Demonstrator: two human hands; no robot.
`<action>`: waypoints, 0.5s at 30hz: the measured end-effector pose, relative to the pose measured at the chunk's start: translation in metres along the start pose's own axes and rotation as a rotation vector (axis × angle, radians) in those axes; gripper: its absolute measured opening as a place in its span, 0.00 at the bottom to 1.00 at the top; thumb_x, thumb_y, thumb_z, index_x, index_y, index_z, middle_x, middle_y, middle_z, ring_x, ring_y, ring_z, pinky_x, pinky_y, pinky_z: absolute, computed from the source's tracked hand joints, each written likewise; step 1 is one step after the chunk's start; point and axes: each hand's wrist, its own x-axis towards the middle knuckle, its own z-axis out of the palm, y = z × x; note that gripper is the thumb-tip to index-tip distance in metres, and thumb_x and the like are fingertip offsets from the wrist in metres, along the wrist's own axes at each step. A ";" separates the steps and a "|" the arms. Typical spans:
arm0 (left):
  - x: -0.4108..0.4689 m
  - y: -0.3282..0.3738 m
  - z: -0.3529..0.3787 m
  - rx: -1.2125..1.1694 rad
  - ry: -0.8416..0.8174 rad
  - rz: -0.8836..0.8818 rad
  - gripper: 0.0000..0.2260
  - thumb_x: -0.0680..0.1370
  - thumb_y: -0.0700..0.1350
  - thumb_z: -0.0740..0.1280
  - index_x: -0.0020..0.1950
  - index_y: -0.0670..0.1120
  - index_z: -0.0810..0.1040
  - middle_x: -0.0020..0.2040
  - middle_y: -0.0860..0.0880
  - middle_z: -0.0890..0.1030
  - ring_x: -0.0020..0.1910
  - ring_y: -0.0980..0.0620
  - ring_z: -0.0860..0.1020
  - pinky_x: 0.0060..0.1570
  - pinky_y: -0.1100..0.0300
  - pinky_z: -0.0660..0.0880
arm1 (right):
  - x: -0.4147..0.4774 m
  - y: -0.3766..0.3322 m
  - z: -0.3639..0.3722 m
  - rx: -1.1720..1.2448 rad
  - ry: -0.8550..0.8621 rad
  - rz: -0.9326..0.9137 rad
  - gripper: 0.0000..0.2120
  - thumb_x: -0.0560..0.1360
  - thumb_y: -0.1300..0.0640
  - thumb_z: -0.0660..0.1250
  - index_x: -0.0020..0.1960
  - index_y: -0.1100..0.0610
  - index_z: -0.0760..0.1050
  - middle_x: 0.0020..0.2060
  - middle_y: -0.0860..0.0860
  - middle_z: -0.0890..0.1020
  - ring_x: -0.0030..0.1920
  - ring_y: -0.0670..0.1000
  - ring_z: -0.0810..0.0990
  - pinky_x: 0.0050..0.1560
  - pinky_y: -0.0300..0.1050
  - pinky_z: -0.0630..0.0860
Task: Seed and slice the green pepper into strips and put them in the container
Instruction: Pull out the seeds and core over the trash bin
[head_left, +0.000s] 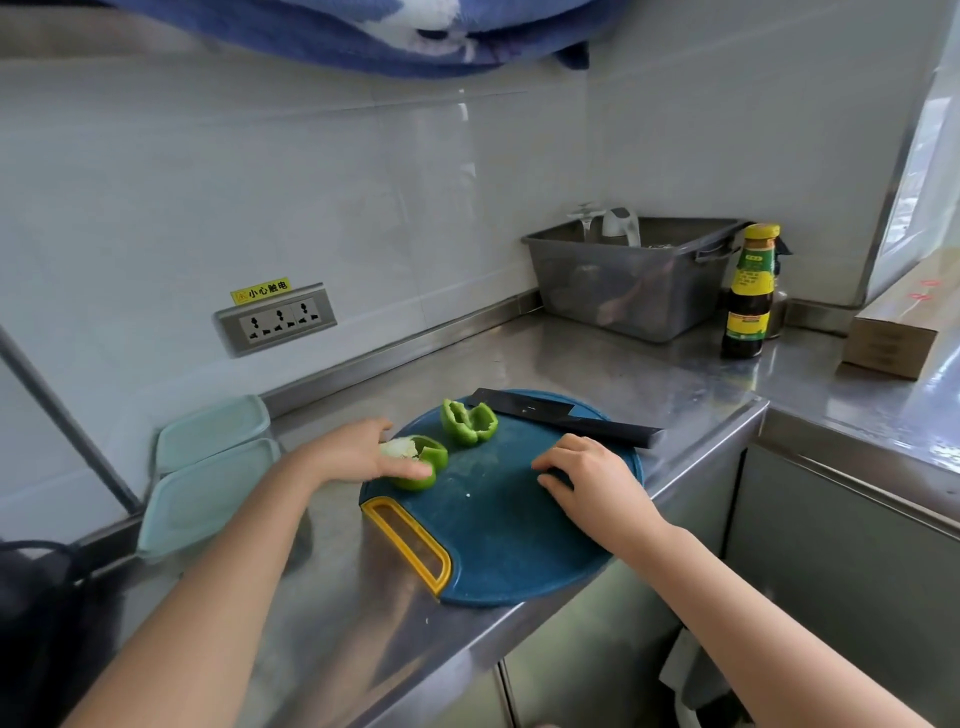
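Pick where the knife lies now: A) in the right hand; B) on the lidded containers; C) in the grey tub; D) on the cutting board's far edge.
D: the knife lies across the far edge of the cutting board, beyond the pepper half the left hand holds.

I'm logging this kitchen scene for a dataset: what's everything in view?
cutting board: one, blue with yellow handle, steel counter
pepper half with seed core: one, green, board's left edge
second pepper half: one, green, board's far side
knife: one, black, board's far edge
lidded containers: two, pale green, left of board
plastic tub: one, grey, counter's back
sauce bottle: one, dark, yellow label, beside tub
cardboard box: one, brown, far right
socket strip: one, grey, wall
cloth: one, blue, overhead
left hand: one, holds the half with core
right hand: one, rests on board, fingers curled
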 end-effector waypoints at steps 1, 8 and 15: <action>-0.005 -0.003 0.004 0.001 0.012 0.006 0.49 0.59 0.68 0.72 0.72 0.45 0.64 0.69 0.47 0.71 0.64 0.49 0.72 0.63 0.55 0.69 | 0.002 -0.005 0.002 0.009 -0.027 -0.044 0.12 0.78 0.56 0.63 0.59 0.53 0.78 0.53 0.50 0.78 0.56 0.52 0.75 0.58 0.42 0.71; -0.019 -0.010 0.033 -0.222 0.233 0.051 0.34 0.66 0.55 0.76 0.66 0.47 0.67 0.55 0.51 0.74 0.50 0.55 0.73 0.38 0.67 0.67 | 0.009 -0.044 0.018 -0.067 -0.251 -0.313 0.21 0.79 0.63 0.55 0.70 0.54 0.68 0.62 0.53 0.72 0.62 0.53 0.69 0.63 0.47 0.69; -0.028 -0.014 0.040 -0.395 0.332 0.095 0.32 0.67 0.49 0.77 0.66 0.45 0.65 0.58 0.49 0.73 0.53 0.53 0.73 0.42 0.68 0.67 | 0.011 -0.047 0.014 -0.166 -0.331 -0.337 0.24 0.76 0.68 0.56 0.70 0.56 0.68 0.64 0.53 0.71 0.64 0.54 0.67 0.63 0.50 0.70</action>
